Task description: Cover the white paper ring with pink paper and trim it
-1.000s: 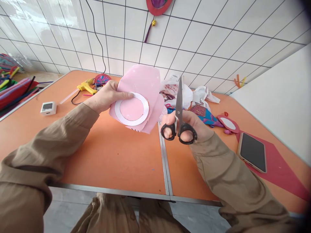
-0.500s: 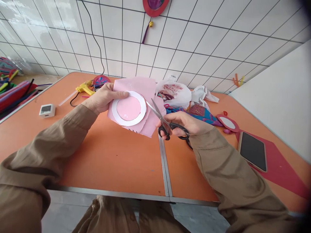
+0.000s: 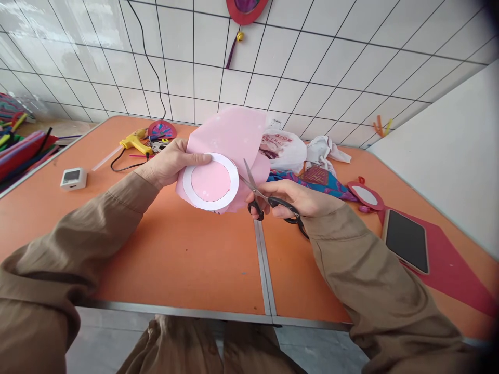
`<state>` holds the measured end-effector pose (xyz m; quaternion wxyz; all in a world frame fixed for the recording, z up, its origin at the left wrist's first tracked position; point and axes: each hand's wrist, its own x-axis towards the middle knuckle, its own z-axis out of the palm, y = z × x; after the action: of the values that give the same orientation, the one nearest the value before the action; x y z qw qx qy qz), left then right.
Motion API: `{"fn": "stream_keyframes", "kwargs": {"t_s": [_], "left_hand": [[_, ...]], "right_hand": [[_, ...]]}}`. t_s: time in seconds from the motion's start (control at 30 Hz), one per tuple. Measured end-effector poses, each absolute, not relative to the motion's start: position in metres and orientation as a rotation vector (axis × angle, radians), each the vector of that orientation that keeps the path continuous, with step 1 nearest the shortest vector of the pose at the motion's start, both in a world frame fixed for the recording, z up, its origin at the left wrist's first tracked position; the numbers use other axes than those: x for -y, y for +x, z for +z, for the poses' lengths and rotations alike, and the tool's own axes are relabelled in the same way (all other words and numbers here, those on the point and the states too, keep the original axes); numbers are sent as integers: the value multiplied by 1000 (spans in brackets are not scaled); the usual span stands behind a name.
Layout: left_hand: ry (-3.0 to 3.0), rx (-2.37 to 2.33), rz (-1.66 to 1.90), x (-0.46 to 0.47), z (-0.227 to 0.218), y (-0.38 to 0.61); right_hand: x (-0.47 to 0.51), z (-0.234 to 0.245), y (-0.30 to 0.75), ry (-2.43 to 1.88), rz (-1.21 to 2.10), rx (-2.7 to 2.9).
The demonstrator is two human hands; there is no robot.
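A white paper ring (image 3: 230,200) lies flat against a pink sheet (image 3: 230,130), both held above the table by my left hand (image 3: 171,161). Its thumb presses on the ring's upper left edge, and the other fingers are behind the sheet. My right hand (image 3: 294,197) grips black-handled scissors (image 3: 253,187) with the blades apart. One blade meets the pink sheet close to the ring's right edge; how far it passes behind the paper I cannot tell. Part of the sheet bulges out to the right behind the blades.
On the orange table (image 3: 187,275) a yellow glue gun (image 3: 134,141) and a small white device (image 3: 73,178) stand left. A plastic bag (image 3: 290,150) and blue patterned cloth (image 3: 331,184) lie behind my right hand. A phone (image 3: 406,241) rests on red paper (image 3: 454,265) at right.
The pink sheet and ring have turned and shifted slightly right, with the sheet's upper part raised and its lower flap no longer showing. The scissors have moved a little left, blades still apart.
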<state>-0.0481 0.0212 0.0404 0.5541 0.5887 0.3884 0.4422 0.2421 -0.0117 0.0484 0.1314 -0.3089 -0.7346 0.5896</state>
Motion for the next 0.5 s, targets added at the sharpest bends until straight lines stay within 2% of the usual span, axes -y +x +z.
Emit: {"fn": "stream_keyframes", "kwargs": {"t_s": [0.23, 0.5], "left_hand": [[1399, -928, 1030, -24, 37, -48], [1410, -993, 1097, -33, 36, -59]], "right_hand": [[13, 43, 242, -938, 1704, 2028], [2, 40, 249, -1192, 1611, 2482]]}}
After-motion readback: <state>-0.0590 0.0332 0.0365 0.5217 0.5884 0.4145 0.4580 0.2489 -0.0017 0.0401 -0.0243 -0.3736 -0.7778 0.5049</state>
